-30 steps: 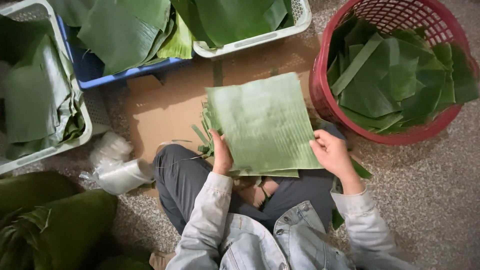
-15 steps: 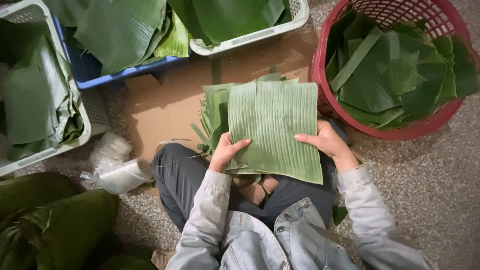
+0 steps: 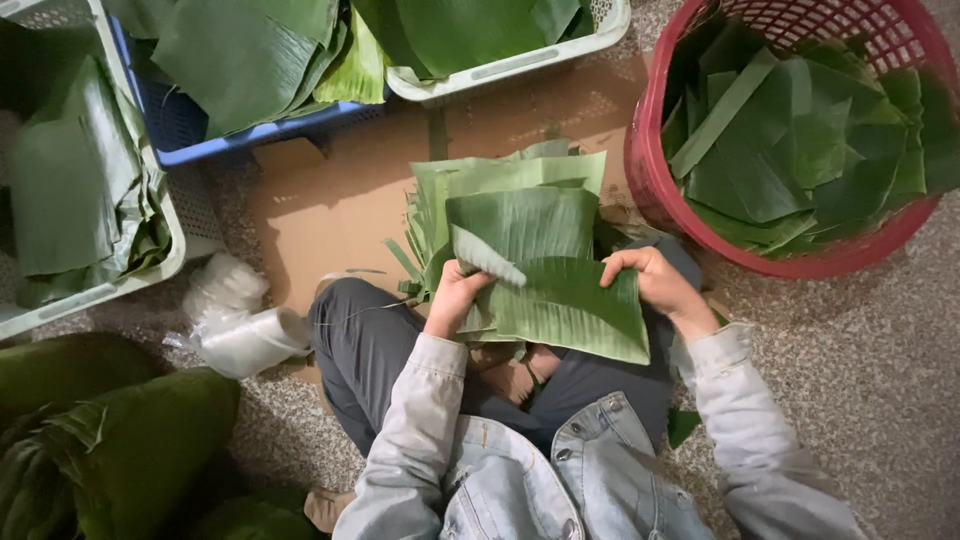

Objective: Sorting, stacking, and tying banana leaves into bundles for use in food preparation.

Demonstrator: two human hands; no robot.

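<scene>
Between both hands (image 3: 455,295) (image 3: 655,285), folded leaf (image 3: 560,290)

Banana leaf (image 3: 560,290): ribbed, matt-green, faintly sheened. Red basket (image 3: 660,170): perforated plastic, glossy. White crate (image 3: 500,70) and blue crate (image 3: 190,130): moulded plastic. Cardboard sheet (image 3: 320,210): brown, matt. Jacket sleeves (image 3: 410,430): faded denim cloth. Floor (image 3: 860,370): speckled, rough.

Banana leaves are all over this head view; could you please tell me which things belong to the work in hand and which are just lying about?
In hand:
- folded banana leaf, held by left hand and right hand
- leaf stack beneath it

Lying about:
- red basket of leaf pieces
- white crates and blue crate of leaves
- white plastic roll
- cardboard sheet
</scene>
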